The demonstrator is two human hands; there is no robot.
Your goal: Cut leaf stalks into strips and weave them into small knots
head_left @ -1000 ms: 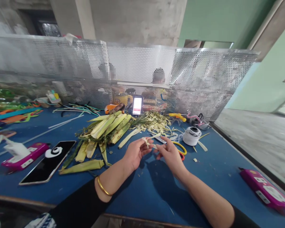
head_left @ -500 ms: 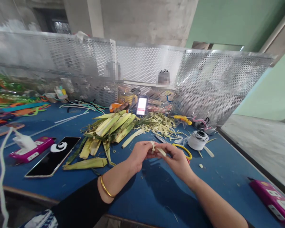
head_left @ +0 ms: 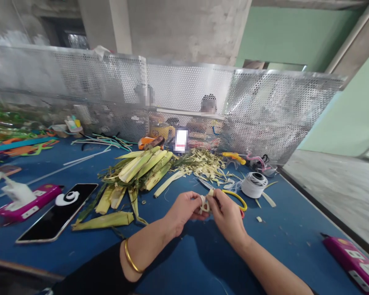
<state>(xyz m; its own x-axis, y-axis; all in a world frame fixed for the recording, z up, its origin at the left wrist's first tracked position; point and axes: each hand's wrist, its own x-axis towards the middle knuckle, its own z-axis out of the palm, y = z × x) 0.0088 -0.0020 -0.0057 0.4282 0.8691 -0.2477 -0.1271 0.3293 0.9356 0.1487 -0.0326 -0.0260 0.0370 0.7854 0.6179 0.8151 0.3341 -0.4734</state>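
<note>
Above the blue table, my left hand (head_left: 184,211) pinches a small looped piece of pale husk strip (head_left: 204,203). My right hand (head_left: 229,213) is closed on the strip's other end, close beside the left. Part of the piece is hidden by my fingers. Behind my right hand lie scissors with a yellow handle (head_left: 238,197). A roll of white string (head_left: 254,184) stands to their right. A pile of green-yellow corn husks (head_left: 146,166) lies ahead of my left hand, with a heap of shredded husk bits (head_left: 203,164) to its right.
On the left, a black-screened phone (head_left: 58,213) and a magenta power strip (head_left: 33,200) with a white plug lie flat. Another magenta power strip (head_left: 350,260) sits at the right edge. A perforated metal divider (head_left: 184,82) crosses the back; people show faintly through it. A lit phone (head_left: 181,140) stands before it.
My right hand has drawn slightly away from the left, with the strip's end now pointing up in its fingers. A loop shows more openly at the left fingertips. The view has shifted slightly.
</note>
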